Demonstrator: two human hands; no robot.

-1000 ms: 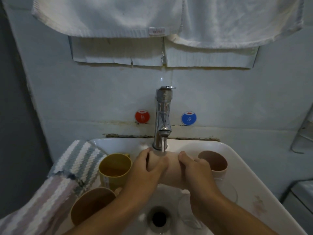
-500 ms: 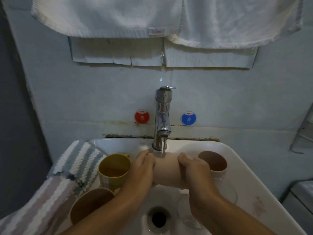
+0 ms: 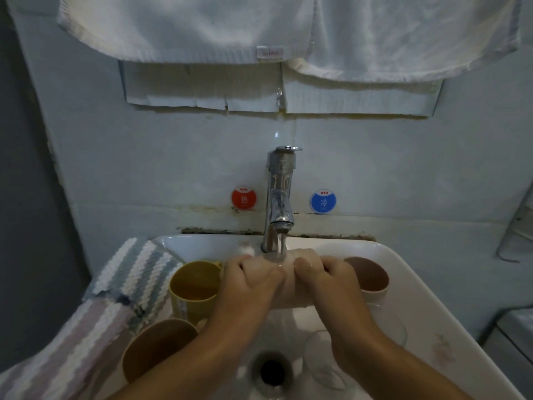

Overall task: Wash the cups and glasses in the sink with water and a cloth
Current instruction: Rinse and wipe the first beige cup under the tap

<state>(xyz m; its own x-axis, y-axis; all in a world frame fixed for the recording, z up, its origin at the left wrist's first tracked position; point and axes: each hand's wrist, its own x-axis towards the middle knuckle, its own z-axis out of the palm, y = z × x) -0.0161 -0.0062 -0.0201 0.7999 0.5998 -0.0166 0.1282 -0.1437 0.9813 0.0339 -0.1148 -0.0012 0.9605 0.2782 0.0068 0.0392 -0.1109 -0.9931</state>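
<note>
A pale pink cup (image 3: 291, 284) lies on its side under the running tap (image 3: 279, 197), held over the middle of the white sink (image 3: 409, 287) by both hands — the left hand (image 3: 248, 287) wraps its left end with fingers curled over the top, the right hand (image 3: 328, 284) clasps its right end the same way, and the stream of water lands on the cup between them. At 9 o'clock from the held cup a yellow mug (image 3: 193, 287) stands upright in the basin, and at about 7 o'clock a brown cup (image 3: 155, 347) sits nearer the camera. At 3 o'clock another pinkish cup (image 3: 367, 277) stands upright, just beside the right hand. At 5 o'clock clear glasses (image 3: 323, 362) lie in the basin, partly hidden by the right forearm, next to the drain (image 3: 271, 370). A striped cloth (image 3: 115, 295) drapes over the sink's left rim — at 8 o'clock. White towels (image 3: 202, 27) hang on the wall above, at 12 o'clock.
</note>
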